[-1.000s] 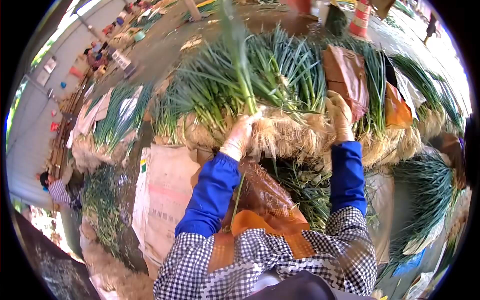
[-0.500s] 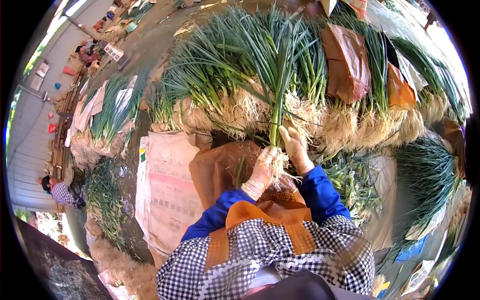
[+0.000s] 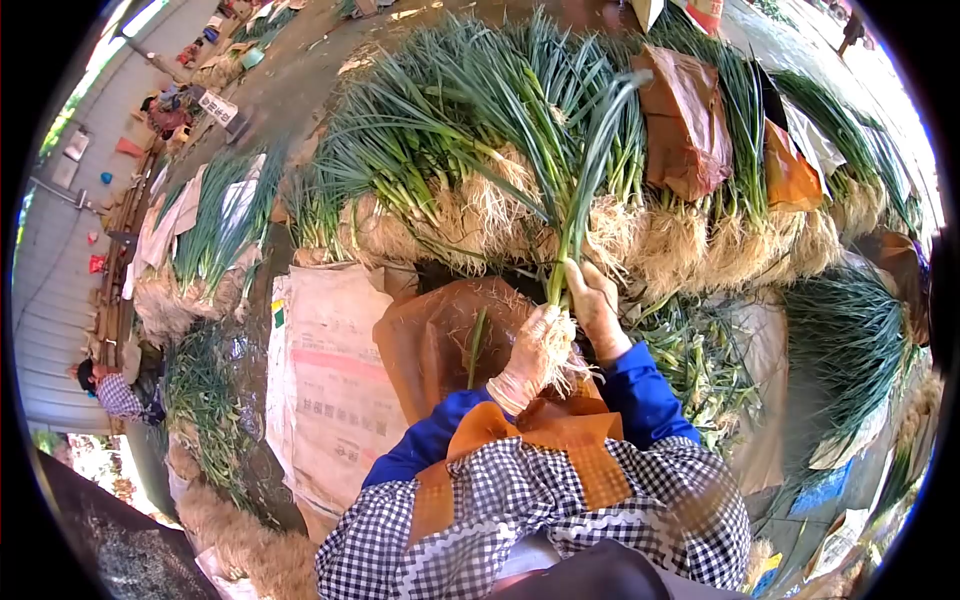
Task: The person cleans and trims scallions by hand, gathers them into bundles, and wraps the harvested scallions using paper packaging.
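Observation:
A small bunch of green onions (image 3: 572, 238) stands upright before my chest, leaves pointing away and leaning a little right. My left hand (image 3: 535, 352), in a pale thin glove, is closed around its root end, with whitish roots spilling out beside the fingers. Just above and to the right, my right hand (image 3: 594, 305) pinches the lower stalks between thumb and fingers. Beneath the hands, a brown plastic apron (image 3: 440, 325) covers my lap, with a loose green leaf (image 3: 479, 340) and root scraps on it. Behind the bunch lies a large heap of green onions (image 3: 430, 180), roots toward me.
A flattened whitish sack (image 3: 335, 365) lies at left, and stripped leaves (image 3: 700, 375) at right. Brown sheeting (image 3: 685, 125) covers part of the row. More green onions (image 3: 850, 340) lie far right. Another person (image 3: 118, 390) sits at the far left.
The bunch's leaf tops have swung to the right, away from the heap's leaves. My right hand has shifted slightly down and right along the stalks; the left still grips the root end.

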Demonstrator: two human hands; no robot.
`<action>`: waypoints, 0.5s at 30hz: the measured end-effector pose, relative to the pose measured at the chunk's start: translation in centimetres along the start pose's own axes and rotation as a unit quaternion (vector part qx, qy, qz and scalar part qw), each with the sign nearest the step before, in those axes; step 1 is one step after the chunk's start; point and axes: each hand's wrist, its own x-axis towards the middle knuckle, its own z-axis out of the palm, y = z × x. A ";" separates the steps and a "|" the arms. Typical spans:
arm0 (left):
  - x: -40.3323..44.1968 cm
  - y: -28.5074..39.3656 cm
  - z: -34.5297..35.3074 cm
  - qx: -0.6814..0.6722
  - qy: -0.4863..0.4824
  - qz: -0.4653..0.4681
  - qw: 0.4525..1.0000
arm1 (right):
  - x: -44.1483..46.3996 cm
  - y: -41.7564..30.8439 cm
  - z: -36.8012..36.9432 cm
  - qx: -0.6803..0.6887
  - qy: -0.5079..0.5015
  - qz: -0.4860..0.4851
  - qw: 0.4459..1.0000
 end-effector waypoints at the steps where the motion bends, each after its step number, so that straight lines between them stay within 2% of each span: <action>1: 0.1 0.3 0.3 -0.009 0.017 -0.026 0.999 | -1.5 -2.0 -0.1 0.121 0.023 0.086 0.989; 2: 0.2 0.6 0.7 -0.019 0.035 -0.051 0.998 | -2.4 -2.1 -0.9 0.128 0.058 0.093 0.986; 3: -0.1 0.8 1.1 -0.029 0.056 -0.082 0.995 | -2.7 1.2 -2.5 0.003 0.070 0.000 0.998; 5: -0.6 0.9 2.4 -0.079 0.107 -0.157 0.979 | -5.2 -0.9 -4.4 -0.017 0.096 0.055 0.994; 6: -0.4 0.4 1.6 -0.071 0.065 -0.178 0.979 | -4.7 3.8 -6.3 -0.154 0.140 -0.072 0.975; 7: -0.1 0.1 1.5 -0.063 0.021 -0.197 0.978 | -5.2 1.9 -6.4 -0.246 0.170 -0.189 0.935; 8: 0.1 -0.5 1.5 -0.064 0.017 -0.204 0.977 | -5.1 1.8 -6.2 -0.230 0.183 -0.194 0.936; 9: 0.0 -0.7 2.7 0.006 0.034 -0.173 0.984 | -5.0 1.7 -5.9 -0.213 0.192 -0.199 0.937; 10: -0.3 -0.7 4.0 0.075 0.054 -0.139 0.986 | -5.1 0.0 -5.8 -0.285 0.160 -0.227 0.917; 11: 0.2 -0.2 5.2 0.131 0.114 -0.118 0.978 | -5.7 -0.7 -5.8 -0.250 0.043 -0.235 0.938; 12: 1.1 -0.4 3.6 0.177 0.086 -0.068 0.978 | -6.7 -2.2 -6.1 -0.209 -0.091 -0.159 0.961; 13: 2.0 -0.6 2.0 0.221 0.056 -0.017 0.973 | -7.5 -3.7 -6.9 -0.163 -0.222 -0.080 0.958; 14: 2.2 0.6 3.1 0.275 0.071 -0.023 0.959 | -7.3 -4.6 -8.4 -0.236 -0.337 -0.068 0.909; 15: 2.2 1.0 3.2 0.240 0.044 -0.007 0.970 | -6.4 -3.9 -10.0 -0.306 -0.411 -0.083 0.855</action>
